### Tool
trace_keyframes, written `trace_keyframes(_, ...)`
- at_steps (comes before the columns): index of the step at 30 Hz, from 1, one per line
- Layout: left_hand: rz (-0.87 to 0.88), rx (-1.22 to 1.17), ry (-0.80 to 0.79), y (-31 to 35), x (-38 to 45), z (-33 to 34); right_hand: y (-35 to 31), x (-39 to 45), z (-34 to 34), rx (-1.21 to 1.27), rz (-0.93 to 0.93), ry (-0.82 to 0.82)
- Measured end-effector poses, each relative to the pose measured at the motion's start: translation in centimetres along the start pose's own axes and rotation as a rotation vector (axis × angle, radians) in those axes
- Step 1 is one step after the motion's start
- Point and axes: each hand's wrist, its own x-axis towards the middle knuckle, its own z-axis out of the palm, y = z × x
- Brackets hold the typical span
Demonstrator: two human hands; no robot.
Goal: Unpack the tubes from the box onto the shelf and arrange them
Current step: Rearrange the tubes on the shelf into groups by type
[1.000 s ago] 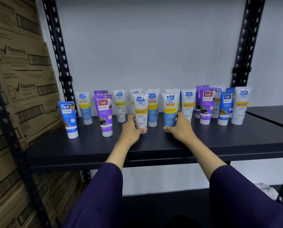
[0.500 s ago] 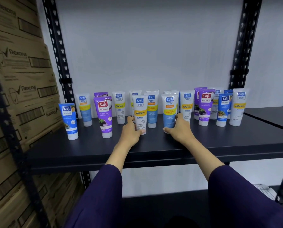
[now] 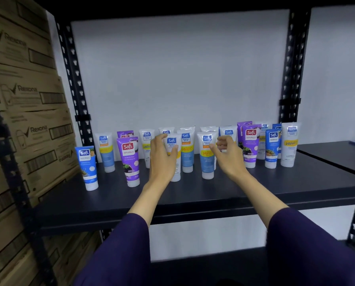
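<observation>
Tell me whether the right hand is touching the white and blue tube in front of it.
Cannot tell. In the head view the right hand has loosely curled fingers overlapping the edge of the white and blue tube, but no gap or contact shows plainly.

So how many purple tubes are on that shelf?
4: left front tube, left rear tube, right front tube, right rear tube; others may be hidden.
</observation>
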Motion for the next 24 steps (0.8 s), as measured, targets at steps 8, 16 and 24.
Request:
trace_keyframes(8,0.167,0.185,-0.114,1.6,5.5,1.9,-2.1,5.0,-0.5,-0.116,-0.161,0.013)
trace_keyframes(16,0.164,0.326,-0.367,0.7,12.3,3.1,-1.2,10.6,-0.8,-0.314,-0.236,-0.213)
trace_keyframes(24,0.1,0.456,-0.842,0.8,15.4,3.6,-0.5,13.6,-1.1,-0.467,-0.257,-0.524)
